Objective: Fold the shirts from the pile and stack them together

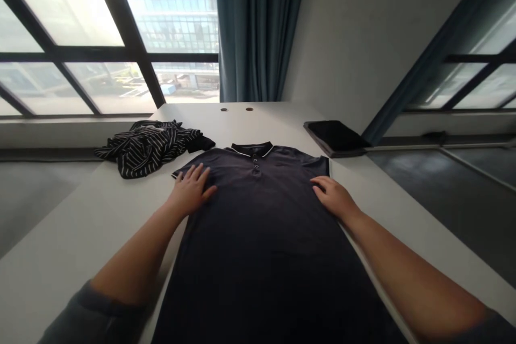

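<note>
Two hands lie flat with fingers spread on one dark polo shirt (pixel 262 226), gripping nothing: the left hand (pixel 191 189) on its left shoulder, the right hand (pixel 334 195) at its right sleeve. One shirt lies face up along the white worktop (pixel 60 236), collar white-edged, placket buttoned. One striped garment (pixel 147 146) sits crumpled far left; one dark tablet (pixel 335 137) lies far right.

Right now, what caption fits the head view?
The left hand and right hand rest flat on a dark polo shirt on the table.
</note>
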`<move>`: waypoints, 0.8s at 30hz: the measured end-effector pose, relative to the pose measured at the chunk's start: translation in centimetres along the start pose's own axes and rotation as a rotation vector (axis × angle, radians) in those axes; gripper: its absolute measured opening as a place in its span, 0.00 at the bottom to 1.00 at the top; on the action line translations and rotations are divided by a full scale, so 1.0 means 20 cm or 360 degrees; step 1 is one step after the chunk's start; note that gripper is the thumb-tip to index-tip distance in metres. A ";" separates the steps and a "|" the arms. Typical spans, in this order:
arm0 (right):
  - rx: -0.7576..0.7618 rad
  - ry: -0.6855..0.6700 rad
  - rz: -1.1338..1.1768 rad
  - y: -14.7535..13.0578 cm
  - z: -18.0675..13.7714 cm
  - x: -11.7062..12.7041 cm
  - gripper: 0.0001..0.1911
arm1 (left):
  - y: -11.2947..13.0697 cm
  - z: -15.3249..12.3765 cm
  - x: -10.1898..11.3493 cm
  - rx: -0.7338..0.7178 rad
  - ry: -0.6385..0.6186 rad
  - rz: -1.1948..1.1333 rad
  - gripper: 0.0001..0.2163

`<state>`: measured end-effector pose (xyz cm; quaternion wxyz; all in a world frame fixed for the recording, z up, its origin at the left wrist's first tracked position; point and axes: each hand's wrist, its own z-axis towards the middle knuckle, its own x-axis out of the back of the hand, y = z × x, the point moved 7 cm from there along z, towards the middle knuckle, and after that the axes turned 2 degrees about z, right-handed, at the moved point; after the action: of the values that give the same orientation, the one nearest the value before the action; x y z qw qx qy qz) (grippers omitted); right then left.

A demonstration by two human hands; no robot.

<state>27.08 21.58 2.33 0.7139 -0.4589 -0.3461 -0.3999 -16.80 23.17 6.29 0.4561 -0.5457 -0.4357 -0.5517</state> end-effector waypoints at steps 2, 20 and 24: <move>0.0006 -0.0064 0.0063 0.09 -0.10 0.04 0.20 | 0.28 -0.12 0.04 -0.0380 -0.0197 -0.0132 0.30; -0.0152 0.0043 -0.0102 0.20 0.02 -0.04 0.24 | 1.22 -0.84 -0.07 -0.1554 -0.0282 -0.0268 0.30; -0.0269 -0.0084 -0.0077 0.25 0.02 -0.06 0.25 | 1.42 -0.78 -0.04 -0.1426 -0.0222 -0.0284 0.29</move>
<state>30.87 23.54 -0.41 0.6533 -0.5195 -0.3409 -0.4326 7.82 2.08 4.56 0.0956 -0.6852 -0.2292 -0.6847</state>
